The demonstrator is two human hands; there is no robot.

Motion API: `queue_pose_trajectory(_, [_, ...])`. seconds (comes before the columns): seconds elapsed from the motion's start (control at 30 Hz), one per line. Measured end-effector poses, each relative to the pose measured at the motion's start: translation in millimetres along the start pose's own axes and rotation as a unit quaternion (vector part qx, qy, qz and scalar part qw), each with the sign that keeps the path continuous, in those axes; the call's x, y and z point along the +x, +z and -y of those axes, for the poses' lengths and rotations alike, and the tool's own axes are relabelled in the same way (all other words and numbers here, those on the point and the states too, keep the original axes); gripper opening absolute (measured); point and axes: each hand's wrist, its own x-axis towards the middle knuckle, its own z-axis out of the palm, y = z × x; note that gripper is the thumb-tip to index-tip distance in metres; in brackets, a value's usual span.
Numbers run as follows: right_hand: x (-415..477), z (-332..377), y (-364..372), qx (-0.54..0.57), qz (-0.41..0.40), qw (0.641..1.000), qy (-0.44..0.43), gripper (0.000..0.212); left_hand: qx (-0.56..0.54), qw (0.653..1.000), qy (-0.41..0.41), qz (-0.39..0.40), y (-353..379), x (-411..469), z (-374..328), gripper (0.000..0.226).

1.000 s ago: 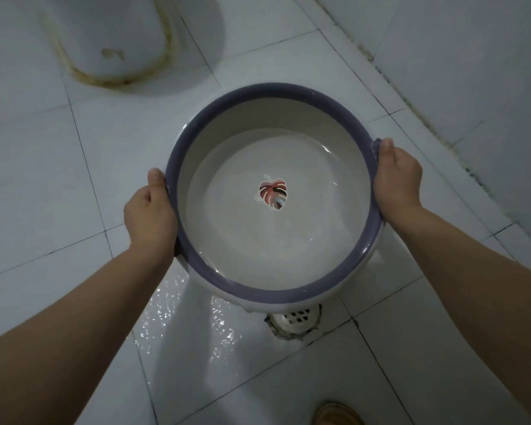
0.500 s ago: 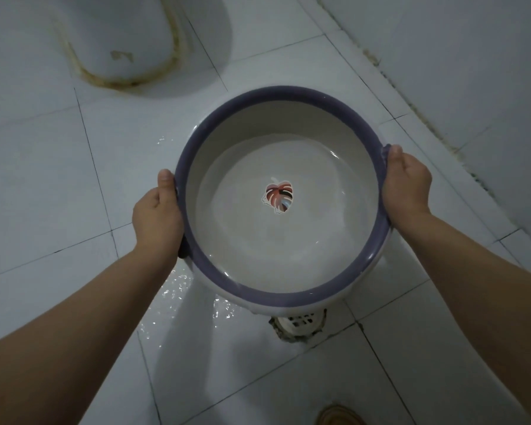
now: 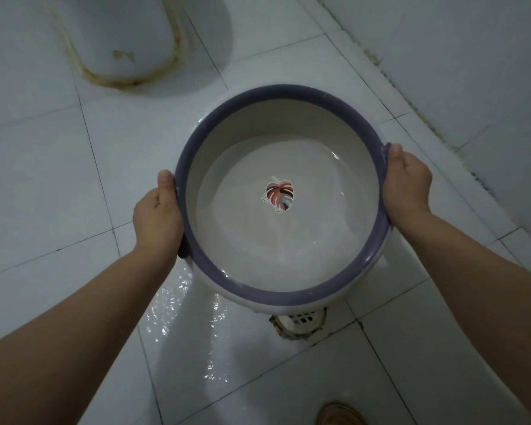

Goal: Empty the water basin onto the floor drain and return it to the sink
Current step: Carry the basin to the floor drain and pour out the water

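A round white water basin (image 3: 270,96) with a purple rim and a leaf picture on its bottom is held above the tiled floor. Shallow water lies in it, gathered toward its near side. My left hand (image 3: 157,216) grips the basin's left rim handle and my right hand (image 3: 406,187) grips the right one. The floor drain (image 3: 299,323), a white grate in a rough cement ring, peeks out just below the basin's near edge. Wet patches glisten on the tile left of the drain.
A white toilet base (image 3: 117,41) with a stained joint stands on the floor at the upper left. A tiled wall (image 3: 472,72) runs along the right. A brown slipper toe (image 3: 339,414) shows at the bottom edge.
The basin and both hands have drifted slightly right and down in view. The wet patch on the tile below the left hand has spread.
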Motion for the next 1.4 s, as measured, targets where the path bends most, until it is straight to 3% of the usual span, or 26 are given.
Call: queue_pose_trajectory(1.4, [-2,-3,-1,0.021,-0.005,1.000,-0.002,0.036,-0.010,1.000,-0.009,0.009,-8,-10,-3,0.057])
